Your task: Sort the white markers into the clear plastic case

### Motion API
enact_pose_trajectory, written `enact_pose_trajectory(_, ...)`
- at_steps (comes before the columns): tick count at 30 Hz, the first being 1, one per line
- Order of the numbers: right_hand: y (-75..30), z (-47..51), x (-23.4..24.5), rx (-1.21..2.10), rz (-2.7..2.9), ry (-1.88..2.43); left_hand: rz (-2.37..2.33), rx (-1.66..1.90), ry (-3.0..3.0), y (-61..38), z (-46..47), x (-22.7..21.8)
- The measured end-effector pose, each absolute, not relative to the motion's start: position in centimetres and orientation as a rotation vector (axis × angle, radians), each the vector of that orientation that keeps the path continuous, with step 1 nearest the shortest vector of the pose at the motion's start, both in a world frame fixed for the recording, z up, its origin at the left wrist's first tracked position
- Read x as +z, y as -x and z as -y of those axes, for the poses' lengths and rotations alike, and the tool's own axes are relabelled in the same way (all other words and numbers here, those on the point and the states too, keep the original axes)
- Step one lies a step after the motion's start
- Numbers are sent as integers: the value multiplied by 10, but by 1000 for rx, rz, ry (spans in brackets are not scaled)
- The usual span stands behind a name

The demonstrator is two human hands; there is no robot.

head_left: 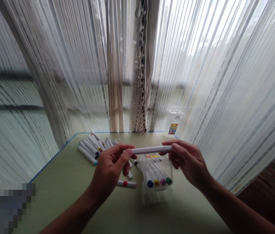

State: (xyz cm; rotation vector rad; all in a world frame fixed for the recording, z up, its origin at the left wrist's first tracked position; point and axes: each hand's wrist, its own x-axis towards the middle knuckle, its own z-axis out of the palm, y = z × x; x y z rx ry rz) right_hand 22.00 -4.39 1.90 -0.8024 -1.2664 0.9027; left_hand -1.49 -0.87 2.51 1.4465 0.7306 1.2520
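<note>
A white marker (pixel 149 149) lies level between my two hands, above the table. My left hand (pixel 115 159) pinches its left end, and my right hand (pixel 187 159) grips the right end with thumb and fingers. Just below it stands a clear plastic case (pixel 158 195) with several white markers in it, their ends blue, yellow, pink and green. A white marker with a red band (pixel 126 184) lies left of the case, partly behind my left wrist. Several loose markers (pixel 88 149) are heaped beyond my left hand, some of them hidden by it.
The pale green table (pixel 61 185) has a blue edge. At its far right corner stands a clear plastic container (pixel 175 122) with a yellow label. A striped sheer curtain (pixel 83 65) hangs behind the table, with a beaded strand (pixel 142 65) in the middle.
</note>
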Motion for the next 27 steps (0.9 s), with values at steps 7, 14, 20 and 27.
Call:
enact_pose_trajectory(7, -215, 45, 24, 767, 1324, 909, -776, 1192, -1529, 16, 11, 26)
enact_pose_trajectory(14, -216, 45, 21, 833, 1293, 857, -733, 1220, -1500, 16, 10, 24)
enact_pose_trajectory(20, -219, 45, 20, 935, 1240, 820, -695, 1263, -1425, 15, 9, 24)
enact_pose_trajectory(27, -217, 47, 24, 995, 1162, 836, -655, 1259, -1306, 15, 7, 21)
